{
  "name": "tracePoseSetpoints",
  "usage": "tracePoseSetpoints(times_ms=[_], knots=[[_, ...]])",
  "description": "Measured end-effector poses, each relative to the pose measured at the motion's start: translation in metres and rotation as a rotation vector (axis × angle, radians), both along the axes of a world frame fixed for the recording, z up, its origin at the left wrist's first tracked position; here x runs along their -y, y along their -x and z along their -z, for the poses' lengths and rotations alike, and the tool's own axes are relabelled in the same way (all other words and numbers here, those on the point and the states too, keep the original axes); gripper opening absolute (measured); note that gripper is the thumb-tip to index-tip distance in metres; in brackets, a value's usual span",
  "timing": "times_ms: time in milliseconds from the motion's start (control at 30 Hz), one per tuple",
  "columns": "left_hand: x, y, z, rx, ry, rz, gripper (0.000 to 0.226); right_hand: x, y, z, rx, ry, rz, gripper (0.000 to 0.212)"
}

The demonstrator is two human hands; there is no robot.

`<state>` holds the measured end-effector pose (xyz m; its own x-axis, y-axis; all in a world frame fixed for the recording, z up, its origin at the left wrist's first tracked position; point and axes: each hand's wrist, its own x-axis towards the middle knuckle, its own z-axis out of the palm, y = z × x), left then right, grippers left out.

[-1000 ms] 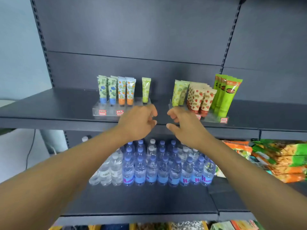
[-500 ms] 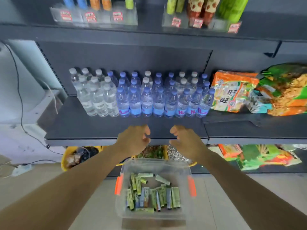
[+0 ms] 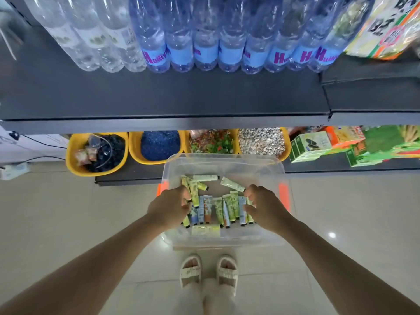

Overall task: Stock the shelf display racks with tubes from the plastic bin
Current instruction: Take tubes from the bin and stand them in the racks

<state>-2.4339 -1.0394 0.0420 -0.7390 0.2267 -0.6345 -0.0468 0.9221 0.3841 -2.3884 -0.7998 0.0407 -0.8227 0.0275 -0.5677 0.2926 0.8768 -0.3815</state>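
Observation:
A clear plastic bin [image 3: 227, 159] with orange latches stands on the floor in front of my feet. Several small tubes [image 3: 218, 209], green, yellow and blue, lie in a loose row on its bottom, and a few more tubes [image 3: 205, 178] lie crosswise behind them. My left hand [image 3: 168, 209] is inside the bin at the left end of the row, fingers curled onto the tubes there. My right hand [image 3: 267, 210] is at the right end, fingers and thumb curled around the outer tubes. No tube is lifted. The display racks are out of view.
A dark shelf edge [image 3: 163, 122] juts out above the bin, carrying water bottles [image 3: 204, 48] and snack bags [image 3: 384, 28]. Yellow tubs [image 3: 75, 160] of loose goods and green boxes [image 3: 311, 146] sit on the bottom shelf behind the bin. My sandalled feet [image 3: 209, 271] stand on pale tiles.
My view swung down from the top shelf racks to the floor. Both hands dropped from the shelf front into the bin and now touch the tubes.

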Motion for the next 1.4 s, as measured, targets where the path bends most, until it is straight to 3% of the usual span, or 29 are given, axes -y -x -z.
tracePoseSetpoints(times_ms=[433, 633, 767, 867, 933, 1033, 1133, 1300, 1400], knots=[[-0.075, -0.013, 0.228, 0.161, 0.043, -0.076, 0.05, -0.006, 0.011, 0.214, 0.147, 0.088, 0.024, 0.034], [-0.093, -0.024, 0.28, -0.022, 0.038, -0.315, 0.031, 0.01, 0.024, 0.27, 0.088, 0.093, 0.058, 0.031], [-0.105, -0.024, 0.295, -0.112, 0.078, -0.273, 0.03, 0.015, 0.027, 0.286, 0.062, 0.034, 0.063, 0.019], [-0.105, -0.018, 0.303, -0.073, 0.075, -0.274, 0.046, 0.011, 0.029, 0.291, 0.09, 0.038, 0.083, 0.008], [-0.105, -0.016, 0.305, -0.029, 0.047, -0.324, 0.054, 0.004, 0.031, 0.291, 0.121, 0.069, 0.111, 0.012], [-0.105, -0.015, 0.303, 0.007, 0.043, -0.257, 0.039, -0.003, 0.031, 0.283, 0.192, 0.159, 0.183, 0.028], [-0.104, -0.018, 0.298, 0.05, 0.037, -0.208, 0.033, -0.008, 0.029, 0.275, 0.215, 0.197, 0.191, 0.024], [-0.096, -0.01, 0.251, 0.16, -0.133, -0.319, 0.031, -0.013, 0.034, 0.234, 0.182, 0.275, 0.313, 0.022], [-0.088, -0.001, 0.198, 0.129, -0.243, -0.362, 0.03, -0.014, 0.043, 0.176, 0.224, 0.479, 0.496, 0.03]])
